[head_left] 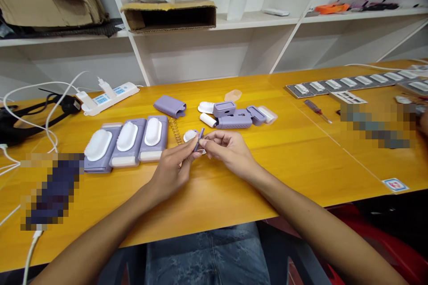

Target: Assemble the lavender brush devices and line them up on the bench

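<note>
My left hand (175, 160) and my right hand (230, 149) meet over the table, pinching a small purple part (199, 138) between their fingertips. Fingers cover most of it, so its exact kind does not show. Just behind the fingers lies a white bristled piece (190, 135), and a coil spring (175, 131) rests to its left. Farther back are a purple housing shell (170, 106), an opened purple case (234, 119), a white roller-like cylinder (207, 120) and a clear cap (233, 95). To the left, three purple cases with white brush heads (153, 132) lie in a row.
A power strip (112, 98) with white cables and black headgear (67, 104) occupy the left. On the right are a screwdriver (317, 111), a long strip of white parts (347, 82) and another person's hand (424, 122). White shelves (200, 53) rise behind the table (301, 164).
</note>
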The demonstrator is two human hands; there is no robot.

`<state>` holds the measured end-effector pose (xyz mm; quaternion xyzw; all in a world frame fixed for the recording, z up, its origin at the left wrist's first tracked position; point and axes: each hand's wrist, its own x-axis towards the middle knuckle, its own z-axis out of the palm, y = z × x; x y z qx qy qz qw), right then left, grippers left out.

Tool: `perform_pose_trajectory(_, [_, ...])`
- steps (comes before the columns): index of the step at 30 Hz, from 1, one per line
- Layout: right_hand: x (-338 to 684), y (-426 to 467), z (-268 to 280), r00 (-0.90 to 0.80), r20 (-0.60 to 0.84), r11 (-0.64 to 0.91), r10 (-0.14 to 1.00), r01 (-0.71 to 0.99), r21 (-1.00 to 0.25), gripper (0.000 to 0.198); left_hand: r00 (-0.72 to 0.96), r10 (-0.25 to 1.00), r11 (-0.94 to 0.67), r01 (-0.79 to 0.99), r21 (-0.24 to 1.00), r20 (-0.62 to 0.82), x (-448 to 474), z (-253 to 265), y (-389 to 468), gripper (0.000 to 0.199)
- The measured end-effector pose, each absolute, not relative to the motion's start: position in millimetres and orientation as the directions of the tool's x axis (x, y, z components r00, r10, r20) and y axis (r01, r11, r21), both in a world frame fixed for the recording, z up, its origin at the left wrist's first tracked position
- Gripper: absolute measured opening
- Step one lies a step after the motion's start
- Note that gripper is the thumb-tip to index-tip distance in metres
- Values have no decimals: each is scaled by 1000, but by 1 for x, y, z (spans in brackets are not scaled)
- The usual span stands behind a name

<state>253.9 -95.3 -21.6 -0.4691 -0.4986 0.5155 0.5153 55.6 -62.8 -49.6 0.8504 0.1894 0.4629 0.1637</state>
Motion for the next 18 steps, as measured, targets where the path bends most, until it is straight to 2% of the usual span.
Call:
perform_pose_trajectory(12, [248,-94,-31,45,91,91,995,21,-996,28,512,465,-880,182,438,722,55,-47,-62,57])
perform_pose_trajectory(18, [247,-95,-38,24,130,127,991,91,-988,27,459,543,-838,256,481,703,59,-45,-69,50])
